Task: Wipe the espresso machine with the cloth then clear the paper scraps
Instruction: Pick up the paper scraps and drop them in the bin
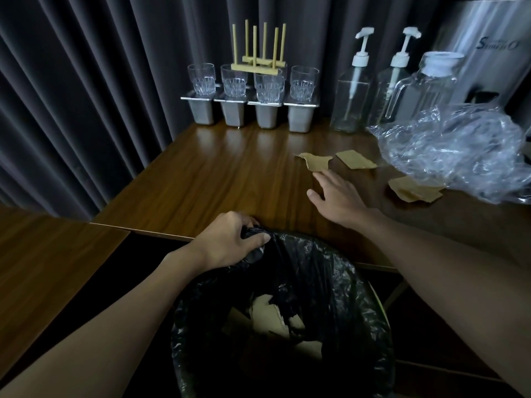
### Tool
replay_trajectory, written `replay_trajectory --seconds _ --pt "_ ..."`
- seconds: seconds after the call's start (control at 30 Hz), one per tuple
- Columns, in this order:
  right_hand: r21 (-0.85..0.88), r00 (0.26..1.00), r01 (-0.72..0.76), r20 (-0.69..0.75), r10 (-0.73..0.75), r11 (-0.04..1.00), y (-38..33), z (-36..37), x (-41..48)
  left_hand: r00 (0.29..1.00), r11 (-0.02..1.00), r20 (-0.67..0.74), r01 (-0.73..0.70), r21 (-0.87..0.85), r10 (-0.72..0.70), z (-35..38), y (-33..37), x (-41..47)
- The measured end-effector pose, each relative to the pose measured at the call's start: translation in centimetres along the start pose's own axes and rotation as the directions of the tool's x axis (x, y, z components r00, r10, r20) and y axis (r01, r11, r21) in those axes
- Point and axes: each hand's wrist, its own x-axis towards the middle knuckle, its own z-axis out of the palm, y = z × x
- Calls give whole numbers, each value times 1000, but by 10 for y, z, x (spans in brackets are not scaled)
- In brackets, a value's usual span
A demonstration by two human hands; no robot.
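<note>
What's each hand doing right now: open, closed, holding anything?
Left hand: closed, gripping the black bin liner at its rim.
Right hand: open, by a paper scrap on the table, holding nothing.

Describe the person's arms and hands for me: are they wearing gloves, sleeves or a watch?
Nothing worn shows. The left hand and right hand are bare, without gloves, and both forearms are uncovered down to the picture's edge, so no sleeve appears. No watch or band sits on either wrist; no ring shows on the visible fingers.
</note>
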Motion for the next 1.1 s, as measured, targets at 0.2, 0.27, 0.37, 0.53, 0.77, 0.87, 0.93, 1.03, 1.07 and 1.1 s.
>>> replay_trajectory --seconds 0.2,0.27,0.37,0.53,0.77,0.87,0.93,1.03,1.07,1.1 --pt "-46 999 -23 36 25 999 2 4 30 1000 997 -17 -11 73 12 5 -11 4" --pt "-56 998 -16 64 20 998 2 5 34 1000 997 -11 -11 73 12 5 -13 6" --pt "-48 997 -10 77 14 999 1 4 33 1000 995 -13 -12 98 14 4 -11 6" --pt "-32 998 31 50 -29 999 -7 2 21 1000 995 -16 -12 102 14 3 -8 5" --pt "-13 994 105 33 -105 994 -18 -1 -8 1000 994 -10 -15 109 16 2 -3 5" --pt "-23 991 132 6 -132 991 -19 2 -20 1000 992 1 -6 127 6 2 -4 4" --pt "-14 989 144 -14 -144 989 -19 3 -27 1000 989 7 -7 144 7 2 -3 4" --pt "40 986 156 -74 -152 987 -15 5 -37 1000 989 12 -11 145 9 1 1 3" --pt "58 982 164 -104 -158 985 -14 5 -40 1000 989 11 -12 146 11 0 2 3" --pt "79 979 172 -127 -161 982 -13 6 -42 1000 989 13 -12 146 10 0 2 3"
